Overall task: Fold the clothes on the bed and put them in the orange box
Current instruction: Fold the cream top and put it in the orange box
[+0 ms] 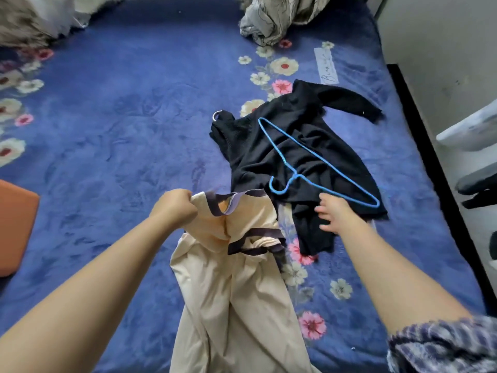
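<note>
Folding not yet begun, by the look of things: cream garment [236, 292] merely lifted, bunched and hanging from the left hand [176, 208], fist clamped on its dark-trimmed neck edge. Right hand [333, 214] held apart from the left, fingers spread and loose, gripping nothing, hovering at the lower edge of the black knit top [290, 146]; contact with the knit impossible to tell. Blue wire hanger [317, 162] lay across that top, hook toward the cream cloth.

Judged the step in hand to be the opening-out of the cream piece. Called next for a second grip at the far side of the neckline or shoulder, then a spread flat on a free patch of bed. Hanger likely to need lifting off before the black top's turn.

Orange box [16, 227] sat at the left edge, well apart from both garments, only partly in view.

Bed covered in a blue floral blanket [121, 117], plush and rumpled. Crumpled pale bedding [282, 17] heaped at the far end. Pale wall [443, 36] along the right side.
</note>
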Demonstrator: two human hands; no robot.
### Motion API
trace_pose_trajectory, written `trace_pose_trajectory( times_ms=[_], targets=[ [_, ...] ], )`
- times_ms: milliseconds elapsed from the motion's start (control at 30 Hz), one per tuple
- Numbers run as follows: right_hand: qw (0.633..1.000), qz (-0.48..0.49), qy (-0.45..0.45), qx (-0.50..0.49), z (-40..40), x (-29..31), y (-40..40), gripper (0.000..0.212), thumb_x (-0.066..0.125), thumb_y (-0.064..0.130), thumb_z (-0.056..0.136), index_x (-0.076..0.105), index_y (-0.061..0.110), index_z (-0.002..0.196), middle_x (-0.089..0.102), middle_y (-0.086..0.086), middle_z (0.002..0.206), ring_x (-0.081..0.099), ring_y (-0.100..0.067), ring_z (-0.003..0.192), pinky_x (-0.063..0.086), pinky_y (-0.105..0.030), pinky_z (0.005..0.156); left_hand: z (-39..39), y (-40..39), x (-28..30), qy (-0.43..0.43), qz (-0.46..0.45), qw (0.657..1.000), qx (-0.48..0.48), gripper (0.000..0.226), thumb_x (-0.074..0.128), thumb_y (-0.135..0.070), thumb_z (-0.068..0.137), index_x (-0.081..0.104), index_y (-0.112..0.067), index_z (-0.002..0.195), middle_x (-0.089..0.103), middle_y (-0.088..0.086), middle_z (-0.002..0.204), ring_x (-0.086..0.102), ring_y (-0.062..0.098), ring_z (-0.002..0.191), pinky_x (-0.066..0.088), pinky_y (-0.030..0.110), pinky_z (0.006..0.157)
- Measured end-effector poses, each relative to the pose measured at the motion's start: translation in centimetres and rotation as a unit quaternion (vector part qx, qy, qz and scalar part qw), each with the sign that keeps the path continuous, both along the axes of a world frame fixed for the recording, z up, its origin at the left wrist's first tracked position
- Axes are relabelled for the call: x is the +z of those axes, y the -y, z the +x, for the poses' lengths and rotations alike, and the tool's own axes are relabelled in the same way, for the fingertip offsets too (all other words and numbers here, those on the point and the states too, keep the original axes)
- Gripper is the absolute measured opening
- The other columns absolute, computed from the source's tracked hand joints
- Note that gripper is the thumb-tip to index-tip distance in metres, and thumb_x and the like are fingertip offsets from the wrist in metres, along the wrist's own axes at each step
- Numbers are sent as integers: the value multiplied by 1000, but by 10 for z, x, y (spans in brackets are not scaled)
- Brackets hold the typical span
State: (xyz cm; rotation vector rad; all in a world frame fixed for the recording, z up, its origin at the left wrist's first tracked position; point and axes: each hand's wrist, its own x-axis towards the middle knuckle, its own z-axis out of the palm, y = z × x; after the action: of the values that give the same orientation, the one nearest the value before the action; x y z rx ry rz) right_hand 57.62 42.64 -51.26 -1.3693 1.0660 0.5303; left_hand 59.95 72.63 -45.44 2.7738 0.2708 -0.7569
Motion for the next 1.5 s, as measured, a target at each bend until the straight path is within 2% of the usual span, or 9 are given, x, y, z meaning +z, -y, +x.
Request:
trace_pose_trajectory(
  times_ms=[100, 167, 400, 500, 667, 1033, 1267, 1400, 1500],
  targets=[
    [958, -111, 15, 263, -13, -35, -40, 9, 51, 22, 91, 54, 13, 89, 52, -8, 94, 52, -23, 87, 36, -32, 76, -6, -14, -2, 31, -37, 998, 27, 25, 39, 5, 75, 31, -12, 59, 35, 3, 59, 29, 18, 54, 20, 26, 50],
    [927, -135, 80, 342, -13, -49, -67, 15, 57, 19, 88, 50, 17, 100, 55, -2, 95, 52, -20, 90, 38, -29, 73, -10, -26, 0, 59, -101, 992, 37, 23, 38, 6, 73, 31, -11, 59, 33, 2, 57, 28, 18, 52, 23, 26, 50],
    [957, -90, 133, 242, 12, -75, -107, 69, 75, 25, 61, 48, 11, 123, 58, 0, 103, 54, -15, 95, 48, -26, 78, -12, -82, 29, 49, -433, 894, 104, 15, 49, -25, 42, 40, -14, 48, 30, -11, 42, 25, 6, 37, 19, 14, 37],
    [947, -82, 160, 265, 17, -44, -116, 30, 62, 21, 53, 59, 12, 82, 56, 1, 70, 52, -17, 74, 41, -24, 58, -5, -118, 37, 51, -461, 881, 97, 9, 54, -28, 40, 48, -21, 41, 36, -13, 41, 30, 2, 37, 22, 14, 37],
    [933, -132, 243, 230, 22, 22, -144, 16, 65, 7, 80, 58, 15, 68, 55, 6, 55, 48, -3, 51, 37, -14, 44, 3, -182, 48, 30, -391, 919, 44, 48, 58, -39, 38, 51, -6, 73, 42, 0, 63, 39, 11, 57, 29, 22, 52],
    [825, -302, 253, 404, 5, 185, -224, 25, 53, 33, 64, 56, 8, 61, 48, -1, 60, 42, -12, 59, 31, -25, 54, 15, -274, 103, 168, -108, 979, -28, 24, 51, -16, 90, 53, -15, 66, 52, 4, 68, 47, 25, 78, 30, 27, 55],
    [875, -153, 257, 381, -11, 236, -233, 30, 54, 27, 64, 65, 8, 85, 64, -5, 81, 56, -19, 76, 43, -30, 69, -7, -314, 157, -121, -418, 900, -13, 42, 74, -31, 71, 65, -6, 104, 71, 11, 100, 69, 15, 84, 55, 22, 70],
    [901, 5, 140, 410, -29, 248, -228, 26, 55, 12, 65, 64, 3, 88, 68, -12, 79, 66, -18, 64, 53, -27, 55, -24, -324, 176, -243, -346, 903, -74, 93, 90, -52, 28, 64, -4, 103, 72, 9, 95, 70, 16, 81, 54, 22, 65],
    [866, 3, 56, 497, -40, 260, -228, 21, 58, 14, 69, 67, 10, 87, 71, -7, 78, 68, -16, 66, 56, -28, 59, -36, -320, 200, -286, -260, 917, -97, 58, 78, -35, 56, 62, -6, 104, 73, 2, 86, 69, 13, 77, 54, 22, 66]
  ],
)
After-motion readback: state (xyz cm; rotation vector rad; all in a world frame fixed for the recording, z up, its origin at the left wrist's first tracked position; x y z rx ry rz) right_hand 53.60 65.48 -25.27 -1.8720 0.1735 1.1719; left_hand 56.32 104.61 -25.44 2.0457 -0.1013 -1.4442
